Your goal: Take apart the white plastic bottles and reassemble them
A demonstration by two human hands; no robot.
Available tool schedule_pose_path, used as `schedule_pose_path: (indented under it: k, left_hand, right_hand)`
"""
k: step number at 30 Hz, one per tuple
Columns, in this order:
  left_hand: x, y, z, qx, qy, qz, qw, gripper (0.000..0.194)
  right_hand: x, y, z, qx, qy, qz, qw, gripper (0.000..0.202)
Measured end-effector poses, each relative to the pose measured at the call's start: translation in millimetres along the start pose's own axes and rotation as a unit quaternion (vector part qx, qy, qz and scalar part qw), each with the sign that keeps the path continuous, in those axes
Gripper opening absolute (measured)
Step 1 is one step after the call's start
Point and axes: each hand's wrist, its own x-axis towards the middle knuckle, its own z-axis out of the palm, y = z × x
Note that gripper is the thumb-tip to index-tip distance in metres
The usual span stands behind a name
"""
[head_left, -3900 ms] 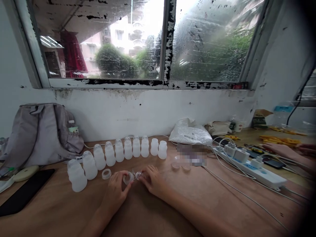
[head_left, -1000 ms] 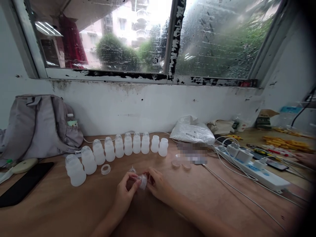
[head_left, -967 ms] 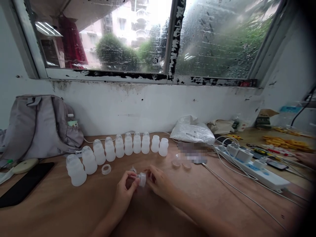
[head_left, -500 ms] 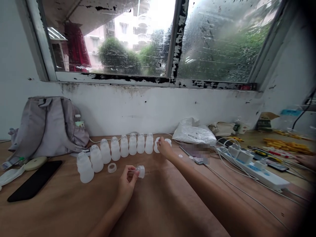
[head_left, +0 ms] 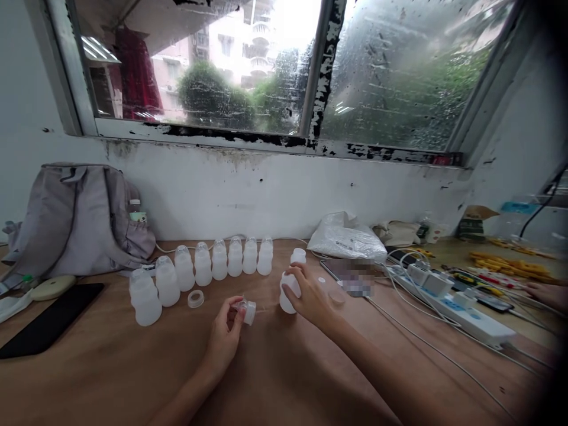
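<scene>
Looks like a makeshift shared workroom; can't tell if workshop or classroom. Brown tabletop (head_left: 266, 373) against a scuffed white wall (head_left: 199, 189), below a window (head_left: 381, 94) with peeling frame; strip lights (head_left: 98, 49) show in the glass, balconied building (head_left: 260, 65) outside. Matching bottles (head_left: 203, 266) lined up, yellow parts (head_left: 510, 263) and second person's hand (head_left: 545, 293) at right. Loaded power strip (head_left: 479, 322), phone (head_left: 333, 271), backpack (head_left: 84, 219): personal stuff mixed in.

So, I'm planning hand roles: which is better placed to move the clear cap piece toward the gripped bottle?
Probably the left hand: it pinches the clear cap piece, while the right hand grasps the white bottle.
</scene>
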Motion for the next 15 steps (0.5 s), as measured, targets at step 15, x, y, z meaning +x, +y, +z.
schedule_pose_path:
  k: [15]
  left_hand:
    - [2.1, 4.1, 4.4, -0.029, -0.011, -0.078, 0.997, 0.038]
  right_hand:
    - [-35.9, -18.1, 11.1, 0.07, -0.163, -0.07, 0.982, 0.051]
